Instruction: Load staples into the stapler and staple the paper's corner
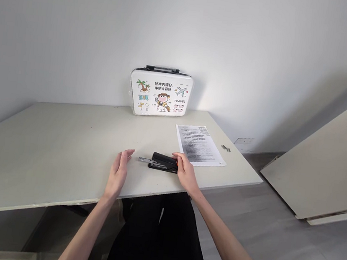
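Observation:
A black stapler (163, 162) lies on the table near its front edge, with a silver metal tray (144, 160) sticking out of its left end. My right hand (185, 171) closes round the right end of the stapler, by a small red-orange part. To the left of the metal tray, apart from it, my left hand (119, 170) rests with its side toward the tabletop. Its fingers are loosely stretched and hold nothing I can see. A printed sheet of paper (199, 146) lies behind my right hand. Beyond its right edge are a few small strips of staples (226, 148).
The pale table (64, 146) stands against a white wall. A white case (161, 97) with cartoon prints and a dark handle is upright at the back. On the right, a light panel (324, 165) stands above the grey floor (261, 238).

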The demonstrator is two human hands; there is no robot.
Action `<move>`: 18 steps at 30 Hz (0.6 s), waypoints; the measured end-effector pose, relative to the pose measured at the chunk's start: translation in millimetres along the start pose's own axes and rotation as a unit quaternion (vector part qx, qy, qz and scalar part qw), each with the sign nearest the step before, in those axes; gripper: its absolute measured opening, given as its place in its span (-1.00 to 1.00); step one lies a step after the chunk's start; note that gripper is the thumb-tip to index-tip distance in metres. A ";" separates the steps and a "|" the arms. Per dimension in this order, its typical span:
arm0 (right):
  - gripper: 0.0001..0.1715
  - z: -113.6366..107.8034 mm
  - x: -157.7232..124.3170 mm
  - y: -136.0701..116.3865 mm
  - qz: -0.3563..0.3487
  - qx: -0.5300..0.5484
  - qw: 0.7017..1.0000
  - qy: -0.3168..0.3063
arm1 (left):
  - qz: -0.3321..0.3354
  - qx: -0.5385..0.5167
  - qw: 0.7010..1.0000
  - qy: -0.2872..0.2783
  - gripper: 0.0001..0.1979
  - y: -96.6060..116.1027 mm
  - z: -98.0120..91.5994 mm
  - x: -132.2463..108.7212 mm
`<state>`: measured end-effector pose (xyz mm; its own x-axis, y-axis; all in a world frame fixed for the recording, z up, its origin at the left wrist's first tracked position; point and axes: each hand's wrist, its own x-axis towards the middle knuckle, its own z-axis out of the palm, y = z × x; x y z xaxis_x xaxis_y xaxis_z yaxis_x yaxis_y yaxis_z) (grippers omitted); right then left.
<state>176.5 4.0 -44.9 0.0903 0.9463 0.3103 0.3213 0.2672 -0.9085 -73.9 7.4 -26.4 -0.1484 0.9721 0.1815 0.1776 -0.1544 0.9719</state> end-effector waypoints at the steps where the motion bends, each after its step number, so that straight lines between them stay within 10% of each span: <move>1: -0.50 0.3 -0.6 -1.7 0.004 -0.002 1.000 0.001 | -0.003 -0.002 1.000 0.003 -0.46 -0.7 -0.4 -0.2; 11: -0.74 0.0 -6.9 -10.7 -0.046 -0.045 0.996 -0.055 | -0.030 -0.089 0.996 -0.006 -0.53 -5.9 2.8 3.9; 18: -0.58 5.6 -19.4 -26.9 -0.311 -0.080 0.947 0.002 | -0.237 -0.321 0.914 -0.072 -0.62 19.2 21.6 1.1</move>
<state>160.8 -20.5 -28.0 -0.1592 0.6143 0.7729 0.4526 0.7411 -0.4959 -49.6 9.3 -10.9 0.0771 0.9627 -0.2594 -0.4878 0.2633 0.8323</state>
